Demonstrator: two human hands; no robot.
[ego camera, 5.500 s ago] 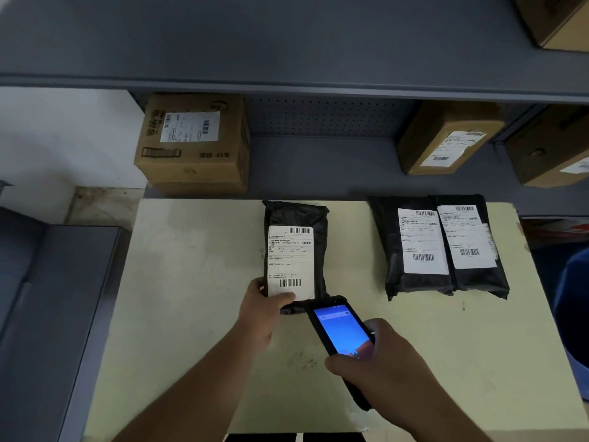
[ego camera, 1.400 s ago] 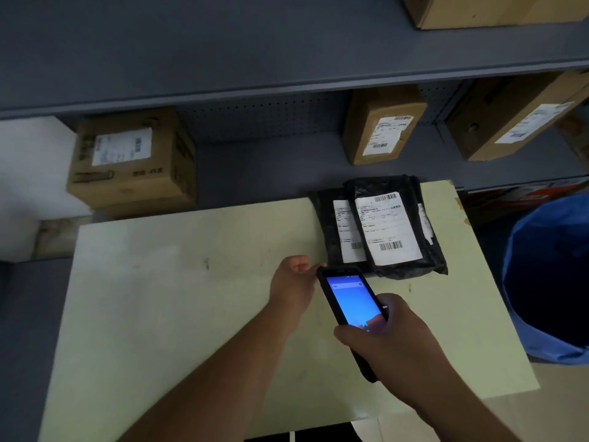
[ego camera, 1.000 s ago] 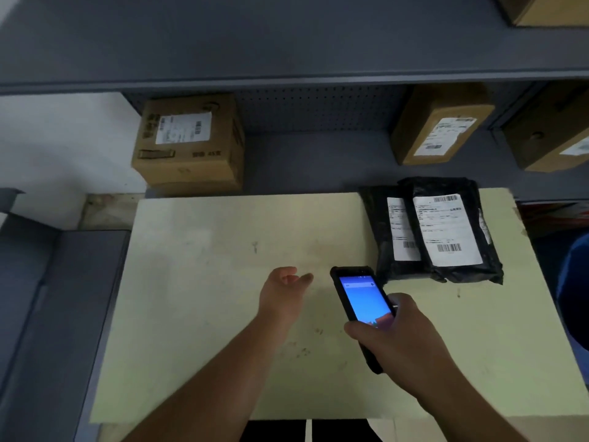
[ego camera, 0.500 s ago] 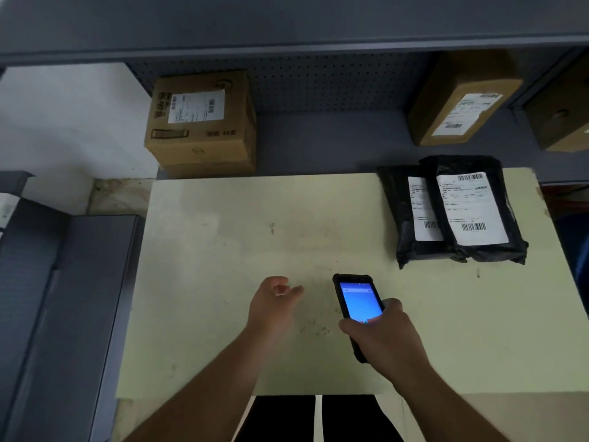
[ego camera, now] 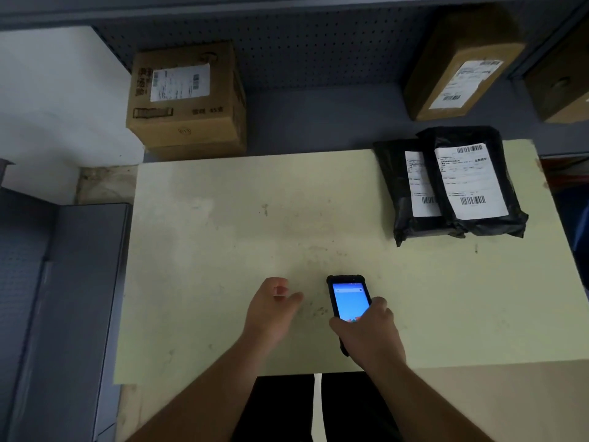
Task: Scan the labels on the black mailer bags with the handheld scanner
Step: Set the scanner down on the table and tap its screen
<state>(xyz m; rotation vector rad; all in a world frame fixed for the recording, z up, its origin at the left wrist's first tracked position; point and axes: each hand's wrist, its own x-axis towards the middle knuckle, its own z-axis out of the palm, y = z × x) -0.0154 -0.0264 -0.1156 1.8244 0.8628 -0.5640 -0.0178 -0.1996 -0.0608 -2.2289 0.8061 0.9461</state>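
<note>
Fingers (ego camera: 377,309) of right hand (ego camera: 366,333) grip the handheld scanner (ego camera: 348,301) low over the bench (ego camera: 207,250), left hand (ego camera: 271,309) loosely open and empty; mailer bags (ego camera: 452,183) now stacked at far right, scanner pulled back — batch likely done.

A pale yellow-green desk (ego camera: 223,250), scuffed and stained, stands against grey metal shelving (ego camera: 318,116) with a perforated back panel (ego camera: 318,49). Labelled cardboard boxes (ego camera: 188,100) sit on the shelf. A white wall (ego camera: 57,100) lies to the left, above a grey cabinet (ego camera: 63,298). The light is dim.
</note>
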